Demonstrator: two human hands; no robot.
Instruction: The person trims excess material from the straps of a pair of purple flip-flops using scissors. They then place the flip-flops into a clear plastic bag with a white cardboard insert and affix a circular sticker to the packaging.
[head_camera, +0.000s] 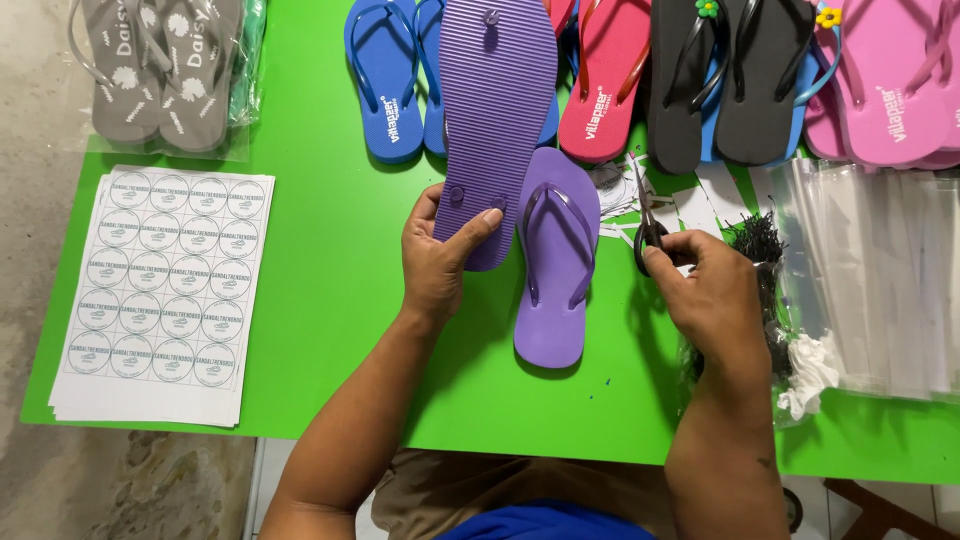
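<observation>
Above the upright purple sandal (556, 262), the left hand (437, 262) grips an overturned purple sandal (497, 110); right of it, the right hand (700, 290) grasps scissors (648, 225). Trimming step; next, blades probably meet sole.

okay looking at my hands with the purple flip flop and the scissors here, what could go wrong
The scissors in your right hand point up toward the left hand gripping the upturned purple flip-flop; a slip might nick fingers or the foam. Lifting that sole could also nudge the purple flip-flop lying strap-up beside it, or the blue flip-flops behind.
</observation>
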